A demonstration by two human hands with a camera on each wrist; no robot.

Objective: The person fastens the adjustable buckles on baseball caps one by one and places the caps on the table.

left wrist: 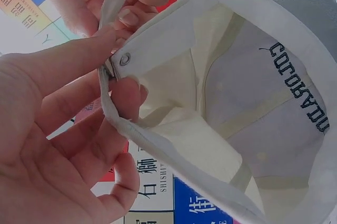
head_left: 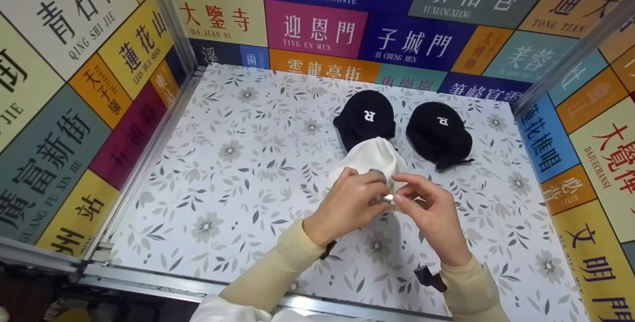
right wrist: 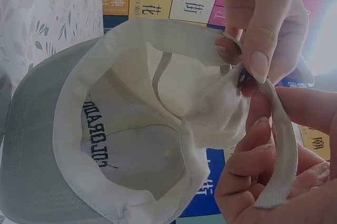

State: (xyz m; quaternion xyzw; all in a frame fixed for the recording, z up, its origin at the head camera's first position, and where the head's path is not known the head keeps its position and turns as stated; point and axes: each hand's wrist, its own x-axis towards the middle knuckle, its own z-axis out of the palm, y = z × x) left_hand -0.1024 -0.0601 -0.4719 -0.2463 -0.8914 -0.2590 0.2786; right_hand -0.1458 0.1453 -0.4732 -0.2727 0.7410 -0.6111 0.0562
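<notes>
A white baseball cap (head_left: 369,156) with a grey-green brim (right wrist: 31,150) is held up between both hands, its inside facing the wrist cameras. Dark letters (left wrist: 300,87) show through backwards inside its front. My left hand (head_left: 352,203) pinches the back strap at a small metal buckle (left wrist: 109,68), close to a metal eyelet (left wrist: 125,59). My right hand (head_left: 431,213) holds the loose strap end (right wrist: 286,155) between thumb and fingers beside the buckle. Fingers partly hide the buckle, so how the strap runs through it is unclear.
Two black caps, one (head_left: 368,118) just behind the white cap and another (head_left: 439,133) to its right, each bear a white letter R. They lie on a table (head_left: 208,183) with a leaf-and-flower covering. Panels with colourful street-name signs (head_left: 317,27) stand around it.
</notes>
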